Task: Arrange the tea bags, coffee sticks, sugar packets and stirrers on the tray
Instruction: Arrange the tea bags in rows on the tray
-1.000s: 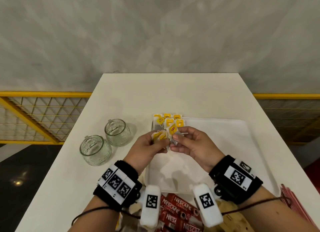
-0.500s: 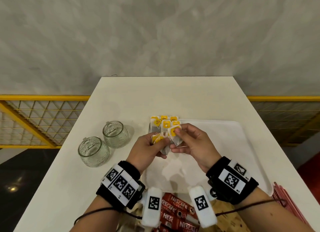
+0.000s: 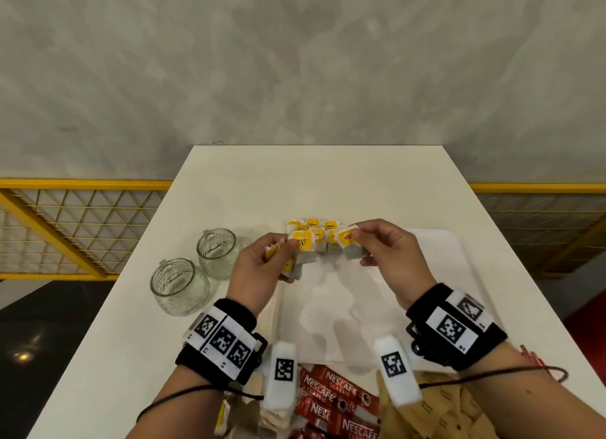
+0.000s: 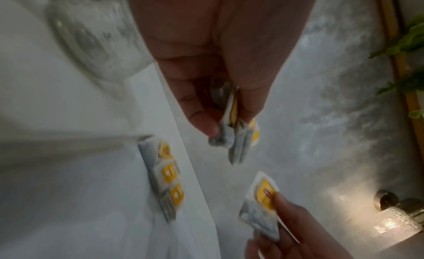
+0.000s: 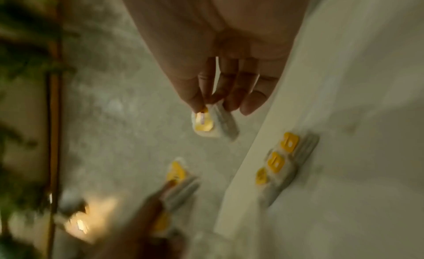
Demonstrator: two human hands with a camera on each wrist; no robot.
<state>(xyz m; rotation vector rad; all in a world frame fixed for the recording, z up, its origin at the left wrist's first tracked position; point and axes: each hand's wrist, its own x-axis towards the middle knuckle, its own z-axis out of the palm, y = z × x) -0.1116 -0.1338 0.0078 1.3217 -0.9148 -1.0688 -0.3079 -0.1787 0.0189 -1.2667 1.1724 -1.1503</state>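
Note:
A white tray (image 3: 442, 274) lies on the white table. A row of yellow-tagged tea bags (image 3: 319, 233) sits at the tray's far left corner, also seen as tea bags (image 4: 168, 174) and tea bags (image 5: 278, 159). My left hand (image 3: 278, 258) grips a small bunch of tea bags (image 4: 238, 136) above the tray's left side. My right hand (image 3: 364, 241) pinches a single tea bag (image 3: 348, 241) just right of the row; that tea bag (image 5: 211, 124) hangs between thumb and forefinger.
Two empty glass jars (image 3: 200, 271) stand left of the tray. Red coffee sticks (image 3: 334, 402) and brown sugar packets (image 3: 439, 409) lie at the table's near edge. Red stirrers (image 3: 533, 360) lie at the near right.
My hands have drawn apart. The right hand has pulled one tea bag away from the left hand's bunch and moved right, up beside the row on the tray.

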